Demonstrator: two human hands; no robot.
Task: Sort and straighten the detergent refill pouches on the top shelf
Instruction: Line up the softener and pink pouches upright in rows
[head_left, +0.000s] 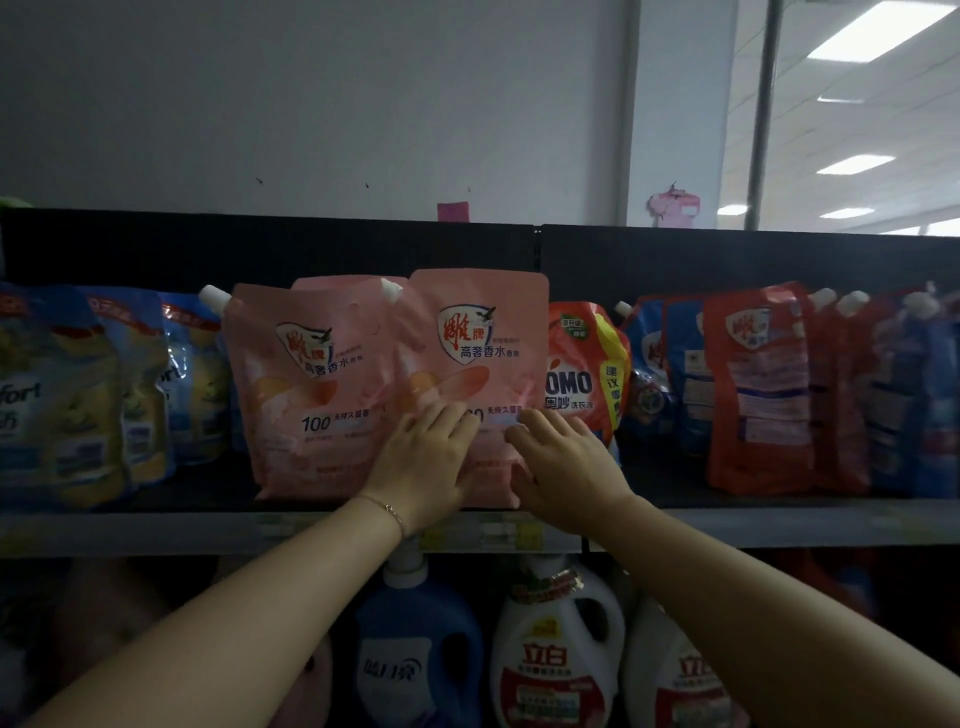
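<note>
1. Shop shelving against a pale wall is filling the view. The top shelf (156, 530) is carrying a row of refill pouches, and detergent bottles (556, 654) are standing on the shelf below.
2. The right pink pouch (478, 332) is standing upright at the middle of the top shelf, near its front edge. Its left side is overlapping the left pink pouch (306, 374), and the orange OMO pouch (582, 364) is sitting just beside it on the right.
3. The left hand (426, 457) and right hand (569, 462) are both pressing on the lower front of the right pink pouch. The fingers (452, 415) are lying straight and slightly spread, flat on the film and gripping nothing. The right thumb is lying at the pouch's lower right corner; I cannot tell whether it is hooking the edge.
4. Both forearms are reaching up and away from the near bottom corners, converging on the pouch. A thin bracelet (389, 512) is showing at the left wrist.
5. Judgement: the pouch is being squared up. Pressure is best going low and evenly through both palms, sliding the base rather than tipping the top, so the soft body is not buckling.
6. Judgement: the label should be facing front, level with the left pink pouch. A push to the right is risking a knock to the OMO pouch.
</note>
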